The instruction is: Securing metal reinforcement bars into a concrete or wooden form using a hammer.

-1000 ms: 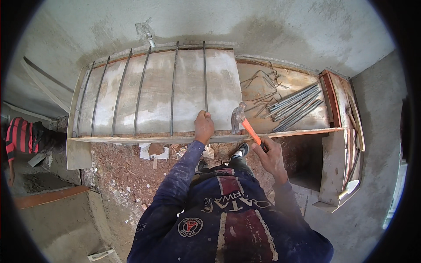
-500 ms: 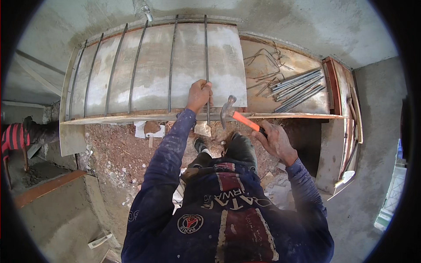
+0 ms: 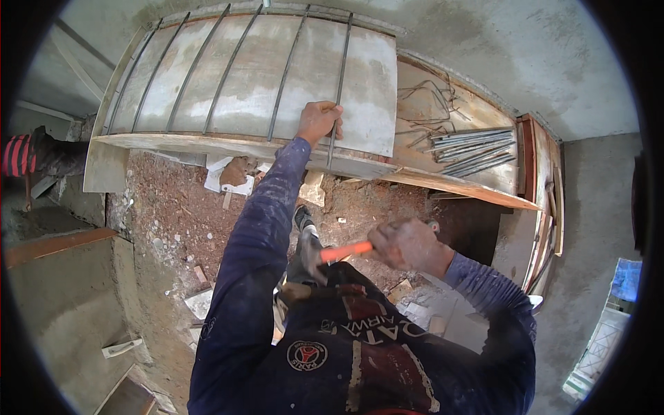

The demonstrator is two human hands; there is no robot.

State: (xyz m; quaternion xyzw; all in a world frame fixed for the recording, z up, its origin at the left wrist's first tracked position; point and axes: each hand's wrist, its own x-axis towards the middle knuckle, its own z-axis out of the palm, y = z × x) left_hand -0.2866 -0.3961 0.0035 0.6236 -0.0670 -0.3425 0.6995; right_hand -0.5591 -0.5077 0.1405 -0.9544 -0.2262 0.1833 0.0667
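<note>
My left hand (image 3: 319, 122) is closed around the near part of a steel bar (image 3: 343, 68), the rightmost of several bars lying spaced across a pale plywood panel (image 3: 373, 90). The bar's near end sticks out past the panel's front edge. Lower and to the right, my right hand (image 3: 408, 244) grips a claw hammer with an orange handle (image 3: 347, 250). Its metal head, blurred by motion, is close to my body and points left. The hammer is apart from the bar and the panel.
Loose steel bars (image 3: 477, 149) and bent wires (image 3: 425, 97) lie in a wooden tray-like section on the right. Rubble and scraps cover the dirt floor (image 3: 166, 207). At far left a person in a red-and-black striped shirt (image 3: 17, 155) bends down. A grey wall (image 3: 598, 187) stands right.
My right hand has brought the hammer down and back toward my body, away from the panel's edge. My left hand stays on the bar. The whole view has shifted and tilted.
</note>
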